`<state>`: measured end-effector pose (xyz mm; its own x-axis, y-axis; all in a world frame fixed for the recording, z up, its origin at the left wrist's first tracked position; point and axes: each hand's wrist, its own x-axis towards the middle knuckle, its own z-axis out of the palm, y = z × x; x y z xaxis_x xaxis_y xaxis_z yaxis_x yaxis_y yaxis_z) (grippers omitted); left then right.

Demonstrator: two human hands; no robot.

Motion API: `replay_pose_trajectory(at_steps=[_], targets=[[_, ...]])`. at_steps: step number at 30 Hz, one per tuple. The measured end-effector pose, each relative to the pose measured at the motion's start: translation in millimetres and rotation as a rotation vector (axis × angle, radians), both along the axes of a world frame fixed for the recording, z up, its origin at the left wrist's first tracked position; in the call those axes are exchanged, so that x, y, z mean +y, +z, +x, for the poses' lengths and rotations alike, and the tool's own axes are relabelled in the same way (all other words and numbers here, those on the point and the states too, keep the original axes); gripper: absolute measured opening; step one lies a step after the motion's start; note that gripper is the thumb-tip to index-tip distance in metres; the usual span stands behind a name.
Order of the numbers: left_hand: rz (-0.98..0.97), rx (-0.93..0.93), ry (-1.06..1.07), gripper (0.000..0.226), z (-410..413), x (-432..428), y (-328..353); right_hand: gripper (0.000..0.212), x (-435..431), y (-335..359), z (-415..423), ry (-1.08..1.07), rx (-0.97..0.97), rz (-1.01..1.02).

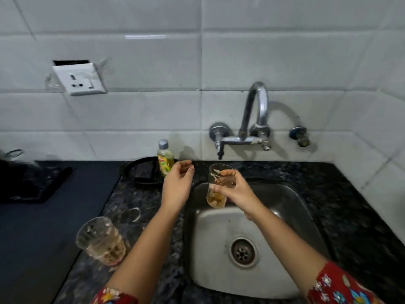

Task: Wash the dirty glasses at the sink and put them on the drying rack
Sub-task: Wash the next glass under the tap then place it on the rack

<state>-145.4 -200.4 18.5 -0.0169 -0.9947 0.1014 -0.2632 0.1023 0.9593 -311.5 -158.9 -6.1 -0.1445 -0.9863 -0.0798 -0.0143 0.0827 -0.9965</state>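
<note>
Since the right hand (235,191) grips the dirty glass (219,186) over the sink (219,281), I'd move the loose, empty left hand (178,184) to the tap (241,137) and rinse first.

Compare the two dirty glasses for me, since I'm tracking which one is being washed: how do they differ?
The held glass is gripped by the right hand above the sink; the counter glass stands untouched on the countertop, left of the sink. The held glass has brownish residue at its bottom; the counter glass shows fainter smears. Both are clear, dirty tumblers.
</note>
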Motion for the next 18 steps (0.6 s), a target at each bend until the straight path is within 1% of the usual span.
replay_pose_trajectory(at_steps=[4, 7, 9, 11, 15, 18], targets=[[0.003, -0.244, -0.016, 0.038, -53.9, -29.2, -4.2, 0.048, 17.1, -6.3, -38.8, -0.071, 0.138, 0.028], [0.045, -0.379, -0.074, 0.059, -84.1, -48.3, -0.9, 0.053, 27.1, -12.9, -60.0, -0.083, 0.230, 0.043], [0.100, -0.405, -0.091, 0.070, -98.7, -57.2, 1.1, 0.058, 32.5, -18.2, -70.4, -0.070, 0.292, 0.072], [0.126, -0.434, -0.085, 0.075, -109.2, -62.0, 3.3, 0.061, 35.9, -22.7, -77.9, -0.056, 0.353, 0.094], [0.137, -0.445, -0.041, 0.076, -114.1, -67.0, 9.3, 0.057, 41.3, -26.5, -83.0, -0.048, 0.382, 0.103], [0.137, -0.508, -0.033, 0.078, -113.0, -70.2, 12.8, 0.056, 43.6, -27.2, -82.8, -0.048, 0.383, 0.100]])
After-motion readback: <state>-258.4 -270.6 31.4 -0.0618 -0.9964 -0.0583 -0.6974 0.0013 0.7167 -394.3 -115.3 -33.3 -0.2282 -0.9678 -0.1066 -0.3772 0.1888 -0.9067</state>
